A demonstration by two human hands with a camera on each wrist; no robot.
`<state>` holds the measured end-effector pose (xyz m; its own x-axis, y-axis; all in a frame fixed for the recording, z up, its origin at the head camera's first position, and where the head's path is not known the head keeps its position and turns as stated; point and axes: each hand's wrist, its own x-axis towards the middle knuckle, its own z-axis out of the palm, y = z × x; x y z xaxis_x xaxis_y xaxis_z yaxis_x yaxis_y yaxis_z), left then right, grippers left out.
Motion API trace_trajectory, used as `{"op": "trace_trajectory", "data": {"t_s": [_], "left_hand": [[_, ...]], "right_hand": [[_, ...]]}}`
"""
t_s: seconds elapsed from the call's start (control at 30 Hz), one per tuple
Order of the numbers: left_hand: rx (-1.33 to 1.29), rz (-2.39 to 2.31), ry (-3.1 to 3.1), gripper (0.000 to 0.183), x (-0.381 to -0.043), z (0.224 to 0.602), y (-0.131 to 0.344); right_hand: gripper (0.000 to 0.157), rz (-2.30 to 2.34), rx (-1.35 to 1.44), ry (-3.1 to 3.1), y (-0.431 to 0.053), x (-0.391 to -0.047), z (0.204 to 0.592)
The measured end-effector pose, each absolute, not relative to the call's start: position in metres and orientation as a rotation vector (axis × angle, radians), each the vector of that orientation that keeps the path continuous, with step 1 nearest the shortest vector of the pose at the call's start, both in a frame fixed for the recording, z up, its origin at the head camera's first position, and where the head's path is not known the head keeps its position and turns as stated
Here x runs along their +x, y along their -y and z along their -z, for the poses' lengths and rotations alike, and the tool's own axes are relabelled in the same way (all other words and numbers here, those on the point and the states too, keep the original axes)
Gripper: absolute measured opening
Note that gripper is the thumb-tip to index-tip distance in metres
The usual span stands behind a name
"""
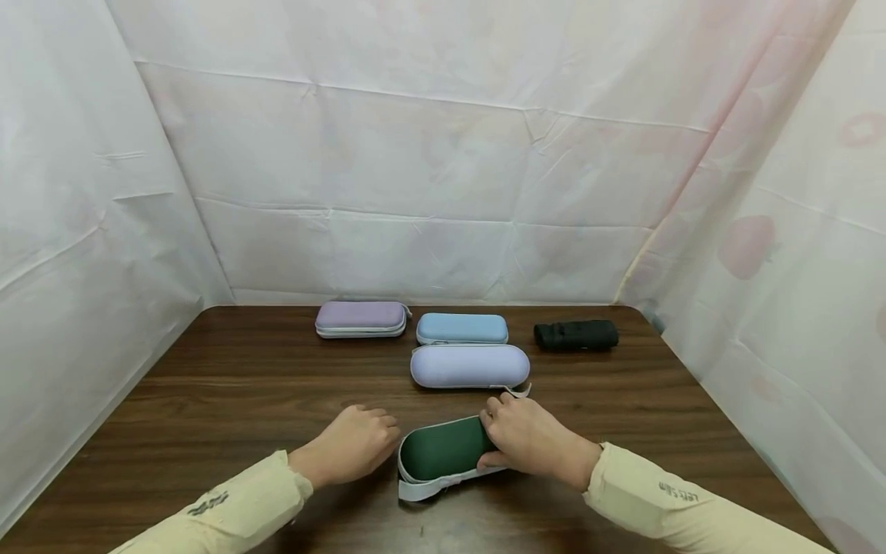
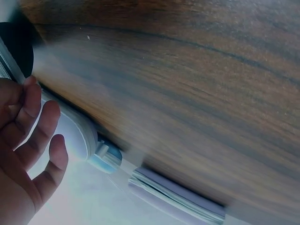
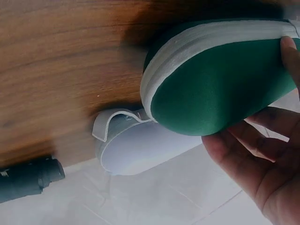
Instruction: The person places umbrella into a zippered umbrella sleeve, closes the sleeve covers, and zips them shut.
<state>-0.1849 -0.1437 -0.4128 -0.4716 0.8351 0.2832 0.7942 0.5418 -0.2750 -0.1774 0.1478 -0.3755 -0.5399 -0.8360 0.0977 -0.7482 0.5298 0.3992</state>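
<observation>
A green zippered case (image 1: 443, 450) with a pale grey zip band and a loose strap lies near the front of the table. Across its right end is my right hand (image 1: 526, 438), gripping it with thumb at the near side and fingers at the far side. In the right wrist view, the thumb sits on the zip band and the fingers run along the opposite edge of the green case (image 3: 211, 86). Just left of the case, my left hand (image 1: 353, 446) has its fingers loosely bent and holds nothing; the left wrist view shows these fingers (image 2: 47, 119) apart.
Behind the green case lies a lavender case (image 1: 471, 365) with a strap at its right end. A light blue case (image 1: 462, 328) is right behind that one, with a purple case (image 1: 361, 317) to its left. A black rolled bundle (image 1: 576, 335) lies at the back right.
</observation>
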Motion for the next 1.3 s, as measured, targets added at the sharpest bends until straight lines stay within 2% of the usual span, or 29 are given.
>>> {"op": "trace_trajectory", "data": {"t_s": [0.57, 1.3], "left_hand": [[-1.337, -0.065, 2.343, 0.019, -0.175, 0.418, 0.148], [-1.404, -0.073, 2.272, 0.021, -0.16, 0.417, 0.129]], "right_hand": [[0.06, 0.446, 1.176, 2.511, -0.145, -0.174, 0.382], [0.061, 0.436, 1.179, 2.515, -0.143, -0.176, 0.384]]}}
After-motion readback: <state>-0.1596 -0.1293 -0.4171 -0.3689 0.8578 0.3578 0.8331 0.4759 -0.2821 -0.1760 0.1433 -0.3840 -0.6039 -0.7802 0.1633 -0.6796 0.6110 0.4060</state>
